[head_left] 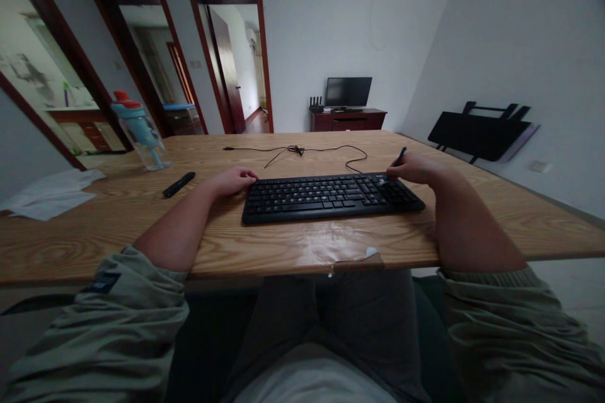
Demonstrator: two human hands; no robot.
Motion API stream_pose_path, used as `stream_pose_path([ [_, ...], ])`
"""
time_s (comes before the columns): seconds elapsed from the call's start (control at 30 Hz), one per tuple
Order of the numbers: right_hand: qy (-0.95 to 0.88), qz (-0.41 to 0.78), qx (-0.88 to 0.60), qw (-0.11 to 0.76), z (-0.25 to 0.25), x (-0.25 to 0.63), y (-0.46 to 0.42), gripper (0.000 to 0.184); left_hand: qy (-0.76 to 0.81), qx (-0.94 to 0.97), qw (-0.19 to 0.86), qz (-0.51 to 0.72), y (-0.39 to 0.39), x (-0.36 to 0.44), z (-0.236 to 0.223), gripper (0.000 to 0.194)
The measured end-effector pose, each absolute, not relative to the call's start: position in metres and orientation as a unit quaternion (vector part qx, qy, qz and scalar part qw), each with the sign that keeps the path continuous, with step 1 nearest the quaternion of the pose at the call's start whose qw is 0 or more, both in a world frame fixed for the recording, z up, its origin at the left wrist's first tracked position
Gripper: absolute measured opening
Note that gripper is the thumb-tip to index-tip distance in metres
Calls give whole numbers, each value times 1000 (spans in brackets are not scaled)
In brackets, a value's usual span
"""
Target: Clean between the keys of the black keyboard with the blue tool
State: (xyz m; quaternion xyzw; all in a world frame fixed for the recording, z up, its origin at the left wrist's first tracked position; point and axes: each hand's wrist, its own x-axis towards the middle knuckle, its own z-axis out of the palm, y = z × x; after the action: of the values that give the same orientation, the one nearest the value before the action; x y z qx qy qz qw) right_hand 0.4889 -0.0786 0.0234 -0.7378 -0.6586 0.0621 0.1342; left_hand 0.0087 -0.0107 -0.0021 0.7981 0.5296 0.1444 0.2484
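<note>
A black keyboard (326,196) lies flat on the wooden table in front of me. My left hand (235,181) is at its far left corner, with bent fingers closed against the edge. Over the number pad, my right hand (410,168) grips a slim brush (401,156) with a dark blue handle. The handle sticks up above the fingers, and a pale tip points down at the keys. My fingers hide the middle of the brush. The keyboard's cable (331,149) runs loosely behind it, bundled in one spot.
Left of my left arm lies a black marker-like stick (179,184). A clear bottle (142,135) with a blue and red lid stands farther back, near white tissues (57,192). The table's front edge (357,262) has a torn patch. A monitor (348,92) stands across the room.
</note>
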Motion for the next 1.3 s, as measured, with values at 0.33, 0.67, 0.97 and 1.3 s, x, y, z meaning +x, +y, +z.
stream_pose_path([
  [0.33,-619,55,-779,82,22,496,-75,16,532,799,238,148,-13,10,0,41],
  [0.67,-599,35,-776,194,31,486,-88,23,528,795,260,147,-13,10,0,44],
  [0.97,-704,202,-635,244,25,453,-95,18,524,797,260,152,-11,9,-3,39],
  [1.3,-728,180,-618,236,18,454,-84,23,528,792,267,148,-7,6,-5,41],
])
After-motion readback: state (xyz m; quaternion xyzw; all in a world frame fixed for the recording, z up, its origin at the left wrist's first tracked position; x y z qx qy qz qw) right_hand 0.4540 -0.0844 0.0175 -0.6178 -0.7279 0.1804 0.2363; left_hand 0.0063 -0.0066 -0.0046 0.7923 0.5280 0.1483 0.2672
